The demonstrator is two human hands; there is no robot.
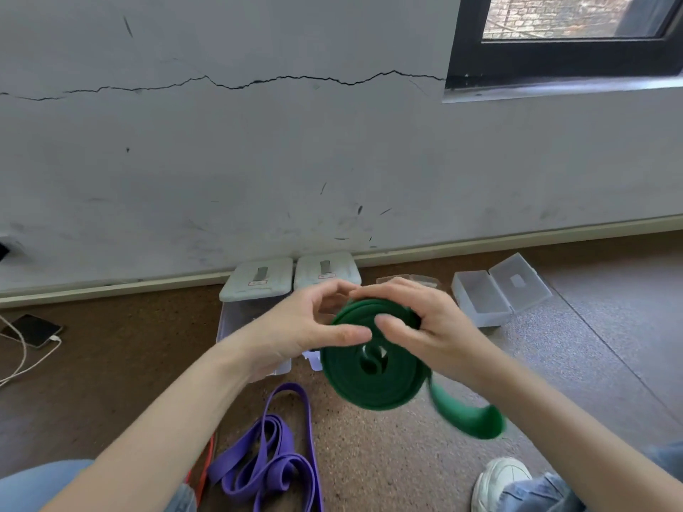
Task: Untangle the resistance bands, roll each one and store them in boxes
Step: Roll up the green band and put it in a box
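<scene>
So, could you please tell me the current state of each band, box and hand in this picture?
Dark green rubber resistance band: mostly coiled, tail loose.
Purple rubber resistance band: unrolled, looped on floor.
Thin red band: on floor, mostly hidden.
Clear plastic box at right: lid open.
Two white-lidded boxes: lids on.
Left hand: fingers relaxed beside the coil.
Right hand: grips the coil.

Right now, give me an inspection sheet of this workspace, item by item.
Surface: brown speckled floor, grey section to the right.
Job's things: green band mostly rolled, tail hanging loose; purple band and red band loose on floor; two lidded boxes; open clear box.
Clutter: phone.
Hands: left hand and right hand on the green roll.
Cables: white cable at the phone.
Surroundings: cracked wall, window, sneaker.
</scene>
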